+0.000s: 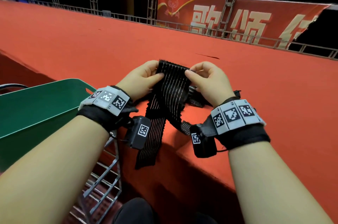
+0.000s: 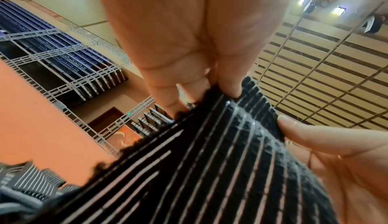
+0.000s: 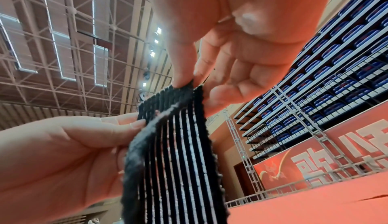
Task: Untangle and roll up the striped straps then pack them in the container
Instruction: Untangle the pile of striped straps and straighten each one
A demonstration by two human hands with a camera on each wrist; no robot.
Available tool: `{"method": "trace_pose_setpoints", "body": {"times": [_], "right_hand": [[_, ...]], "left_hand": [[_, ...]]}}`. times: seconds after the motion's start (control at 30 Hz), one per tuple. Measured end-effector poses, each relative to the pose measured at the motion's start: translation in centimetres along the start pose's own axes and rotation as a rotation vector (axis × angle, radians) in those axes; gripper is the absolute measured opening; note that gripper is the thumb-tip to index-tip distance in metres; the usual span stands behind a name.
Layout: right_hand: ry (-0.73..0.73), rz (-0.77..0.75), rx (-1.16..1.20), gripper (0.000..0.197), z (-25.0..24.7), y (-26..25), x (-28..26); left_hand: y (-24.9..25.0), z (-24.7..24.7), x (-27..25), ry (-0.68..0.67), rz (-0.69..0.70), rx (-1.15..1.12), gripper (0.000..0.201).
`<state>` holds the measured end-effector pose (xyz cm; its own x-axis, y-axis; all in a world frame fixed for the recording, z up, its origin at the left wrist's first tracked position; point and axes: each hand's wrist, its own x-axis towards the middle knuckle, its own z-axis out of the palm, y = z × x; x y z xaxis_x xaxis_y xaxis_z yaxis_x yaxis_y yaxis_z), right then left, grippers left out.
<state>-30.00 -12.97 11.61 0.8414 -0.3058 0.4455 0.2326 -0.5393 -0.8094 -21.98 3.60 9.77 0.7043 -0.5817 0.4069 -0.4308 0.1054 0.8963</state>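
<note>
Bare forearms nearest; left hand (image 1: 141,77) and right hand (image 1: 206,79) pinched the striped strap (image 1: 171,84) end between thumbs and fingertips. Seemingly starting the roll. Next: turning that end tightly inward, green container (image 1: 36,106) beside left fingers.

A large indoor arena or event hall is shown. A wide stage covered in red carpet (image 1: 91,37) is edged by metal truss railing (image 1: 182,24), and a red banner (image 1: 237,20) printed with large pale characters is hung behind it. Tiers of folded blue spectator seats (image 3: 335,58) are seen beyond, under a high roof of steel lattice trusses (image 3: 73,28) with ceiling lights (image 2: 338,10).
</note>
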Motion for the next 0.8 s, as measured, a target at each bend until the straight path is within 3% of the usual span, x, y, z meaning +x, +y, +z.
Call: {"method": "trace_pose_setpoints", "body": {"times": [0.1, 0.27, 0.4, 0.5, 0.63, 0.8], "right_hand": [[0.034, -0.001, 0.053, 0.020, 0.1, -1.3, 1.0], [0.052, -0.048, 0.102, 0.024, 0.1, -3.8, 2.7], [0.029, -0.064, 0.103, 0.027, 0.1, -5.4, 3.6], [0.019, -0.078, 0.117, 0.027, 0.1, -6.0, 4.0], [0.017, -0.100, 0.147, 0.027, -0.1, -6.5, 4.1], [0.056, -0.125, 0.119, 0.027, -0.5, -6.9, 4.3]], "left_hand": [[0.7, -1.0, 0.4, 0.079, 0.002, 0.057, 0.020], [1.8, -1.7, -0.2, 0.199, 0.030, 0.193, 0.024], [1.8, -2.3, -1.0, 0.266, 0.007, 0.377, 0.009], [1.5, -2.5, -1.2, 0.281, -0.038, 0.381, 0.024], [1.9, -2.3, -1.3, 0.271, -0.088, 0.411, 0.019], [2.4, -1.8, -1.2, 0.333, -0.062, 0.181, 0.024]]}}
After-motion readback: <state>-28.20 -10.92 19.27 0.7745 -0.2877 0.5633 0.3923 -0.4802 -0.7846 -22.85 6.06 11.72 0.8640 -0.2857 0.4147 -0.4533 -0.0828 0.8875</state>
